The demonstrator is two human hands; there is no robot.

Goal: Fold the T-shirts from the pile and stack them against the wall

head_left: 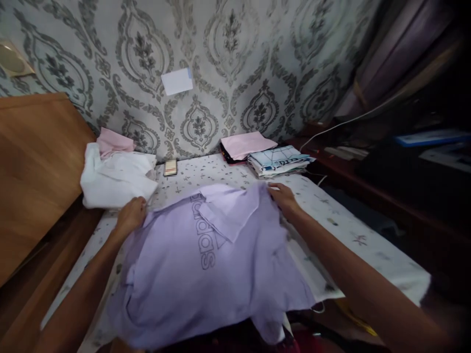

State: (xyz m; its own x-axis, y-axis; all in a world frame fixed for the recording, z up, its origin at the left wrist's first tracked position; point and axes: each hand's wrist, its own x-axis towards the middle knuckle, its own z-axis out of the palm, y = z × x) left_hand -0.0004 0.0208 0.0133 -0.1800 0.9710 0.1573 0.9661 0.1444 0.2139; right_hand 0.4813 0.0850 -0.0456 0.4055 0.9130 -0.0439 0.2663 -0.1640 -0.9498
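Observation:
A lavender adidas shirt (169, 274) is spread across the bed or table top in front of me, its lower part hanging over the near edge. One flap of it is folded over the lettering, near the far side. My left hand (133, 214) pinches the shirt's far left corner, close to a heap of white clothing (117, 179). At the far right corner, my right hand (284, 198) grips the cloth between thumb and fingers. Both hands are closed on the fabric, and the fingertips are partly hidden.
Folded clothes in pink (248, 144) and light blue (279, 159) lie by the wall. A small patterned box (170, 168) sits left of them on the floral sheet (349, 240). A wooden panel (37, 171) stands at the left; a white cable (353, 120) runs at the right.

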